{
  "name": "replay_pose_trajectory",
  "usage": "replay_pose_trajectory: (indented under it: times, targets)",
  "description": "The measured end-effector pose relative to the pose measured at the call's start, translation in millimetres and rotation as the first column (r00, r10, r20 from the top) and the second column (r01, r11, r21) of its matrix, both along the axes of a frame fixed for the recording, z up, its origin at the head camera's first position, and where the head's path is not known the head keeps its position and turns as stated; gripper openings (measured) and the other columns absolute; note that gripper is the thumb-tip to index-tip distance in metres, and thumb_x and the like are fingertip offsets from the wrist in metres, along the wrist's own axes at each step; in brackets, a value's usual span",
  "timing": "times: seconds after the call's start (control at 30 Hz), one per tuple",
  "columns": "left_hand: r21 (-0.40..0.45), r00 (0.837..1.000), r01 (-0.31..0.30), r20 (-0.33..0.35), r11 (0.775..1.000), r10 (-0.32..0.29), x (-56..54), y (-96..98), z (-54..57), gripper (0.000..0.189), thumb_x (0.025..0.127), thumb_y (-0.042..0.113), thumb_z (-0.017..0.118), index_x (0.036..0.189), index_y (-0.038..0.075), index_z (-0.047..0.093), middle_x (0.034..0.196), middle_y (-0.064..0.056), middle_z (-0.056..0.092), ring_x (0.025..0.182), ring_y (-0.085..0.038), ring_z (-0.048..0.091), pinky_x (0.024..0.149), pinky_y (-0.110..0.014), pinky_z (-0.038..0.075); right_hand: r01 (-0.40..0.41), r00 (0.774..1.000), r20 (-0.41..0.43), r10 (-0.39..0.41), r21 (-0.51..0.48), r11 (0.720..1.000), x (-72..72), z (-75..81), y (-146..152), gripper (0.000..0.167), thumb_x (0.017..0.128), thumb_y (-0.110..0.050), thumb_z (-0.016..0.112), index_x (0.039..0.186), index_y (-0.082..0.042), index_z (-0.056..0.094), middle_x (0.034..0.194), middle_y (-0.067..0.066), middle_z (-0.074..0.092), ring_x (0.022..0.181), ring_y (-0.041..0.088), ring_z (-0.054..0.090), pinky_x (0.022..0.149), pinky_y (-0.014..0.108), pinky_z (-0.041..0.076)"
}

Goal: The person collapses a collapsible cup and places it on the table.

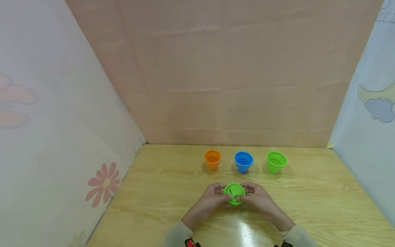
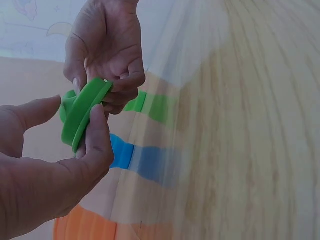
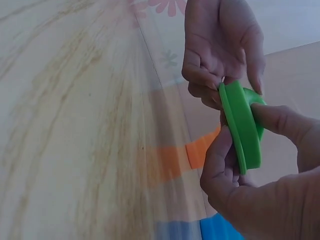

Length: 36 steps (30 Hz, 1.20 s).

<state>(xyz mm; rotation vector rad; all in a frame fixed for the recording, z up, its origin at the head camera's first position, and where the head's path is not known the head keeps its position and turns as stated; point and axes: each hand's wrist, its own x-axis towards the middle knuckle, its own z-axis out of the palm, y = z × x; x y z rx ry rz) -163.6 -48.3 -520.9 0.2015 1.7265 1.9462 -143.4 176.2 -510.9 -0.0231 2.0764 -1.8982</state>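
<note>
A flat round green piece [image 1: 235, 193] with a rim and a raised middle is held up between both hands; whether it is a lid or a folded cup I cannot tell. In the head view my left hand [image 1: 213, 198] grips its left edge, the thumb on its face. My right hand [image 1: 258, 198] holds the opposite edge, and in the right wrist view the right thumb [image 3: 280, 120] presses the raised middle. From the side, the green piece [image 2: 85, 112] shows a short wall and a wider rim, with the fingers [image 2: 97, 135] of the left hand behind it.
Beyond the hands, an orange cup [image 1: 213, 160], a blue cup [image 1: 243, 162] and a green cup [image 1: 276, 162] stand upright in a row on the wooden table [image 1: 148, 192]. A brown backdrop [image 1: 234, 75] rises behind the table, with light printed walls [image 1: 61, 103] at either side.
</note>
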Motion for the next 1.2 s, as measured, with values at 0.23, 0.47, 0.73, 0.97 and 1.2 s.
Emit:
replay_pose_trajectory:
  times: [0.23,0.47,0.73,0.97,1.2]
  targets:
    - [-0.061,1.0,0.021,-0.018,0.998,-0.022,-3.8,-2.4,-4.7,0.048,0.096,0.01,0.077,0.139,-0.002,0.061,0.105,-0.01,0.072,0.086,-0.012,0.073,0.082,-0.031,0.068,-0.01,1.0,0.005,0.01,-0.006,1.0,-1.1,-3.9,-3,0.065,0.087,-0.006,0.08,0.14,0.016,0.049,0.109,0.012,0.071,0.09,0.018,0.071,0.077,0.033,0.066]
    - [-0.209,0.988,-0.001,-0.153,0.978,-0.032,-3.1,0.1,-2.0,0.043,0.094,0.013,0.08,0.133,0.001,0.069,0.103,-0.005,0.073,0.087,-0.011,0.072,0.075,-0.028,0.067,-0.012,1.0,0.029,0.012,0.024,1.0,0.6,-11.2,-3,0.067,0.088,-0.006,0.081,0.141,0.017,0.047,0.11,0.015,0.07,0.09,0.017,0.071,0.077,0.032,0.066]
    - [-0.279,0.971,-0.028,-0.238,0.96,-0.04,-5.7,-0.3,0.8,0.041,0.091,0.012,0.081,0.129,0.0,0.07,0.1,-0.003,0.072,0.086,-0.01,0.071,0.072,-0.024,0.065,-0.031,0.999,0.02,0.031,0.014,0.999,2.8,-9.5,-3,0.066,0.089,-0.007,0.08,0.14,0.018,0.046,0.113,0.018,0.069,0.093,0.019,0.071,0.081,0.032,0.066]
    - [-0.252,0.981,-0.075,-0.194,0.965,0.026,-10.9,-4.6,-10.9,0.042,0.087,0.004,0.078,0.128,-0.001,0.072,0.104,-0.006,0.073,0.091,-0.013,0.073,0.077,-0.026,0.066,-0.038,0.999,-0.009,0.038,-0.015,0.999,2.4,0.7,-1,0.064,0.092,-0.011,0.079,0.143,0.012,0.049,0.119,0.021,0.065,0.099,0.018,0.069,0.084,0.03,0.064]
    - [-0.172,0.995,0.007,-0.099,0.985,-0.024,-11.5,-10.6,-4.0,0.041,0.087,-0.001,0.076,0.127,0.0,0.073,0.107,-0.009,0.073,0.093,-0.018,0.076,0.081,-0.03,0.067,-0.079,0.996,0.029,0.082,-0.087,0.993,1.5,3.2,1,0.055,0.098,-0.014,0.074,0.136,0.018,0.051,0.118,0.015,0.067,0.099,0.017,0.073,0.09,0.034,0.066]
